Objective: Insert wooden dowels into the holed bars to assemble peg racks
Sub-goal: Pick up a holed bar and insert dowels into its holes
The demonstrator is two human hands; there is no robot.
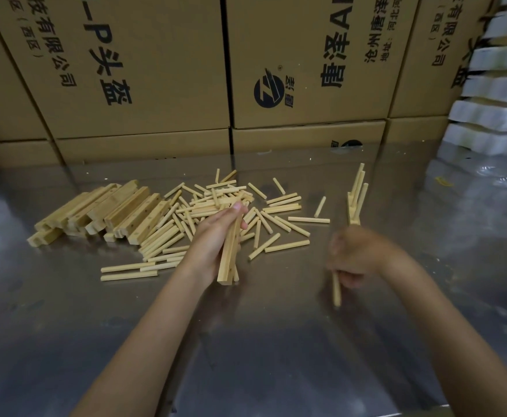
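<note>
Head view. Your left hand (216,236) grips a holed bar (231,251), fingers wrapped along it, thumb tip near its far end; the bar slants from the dowel pile down toward you, its near end clear of the table (246,341). A dowel or two seem held alongside the bar; hard to tell.

Your right hand (354,254) is motion-blurred. Fingers curled, pinching one dowel (336,288) that points down toward the table. Exact finger placement: cannot tell.

Loose dowels (231,206) lie scattered in a heap at table centre, just beyond your left hand. Spare bars (105,212) are stacked to the left of the heap, touching it.

A finished rack (355,200) stands beyond your right hand, pegs upright.

Cardboard boxes (156,70) wall off the far side. White stacked packs (492,85) at far right, blurred.
</note>
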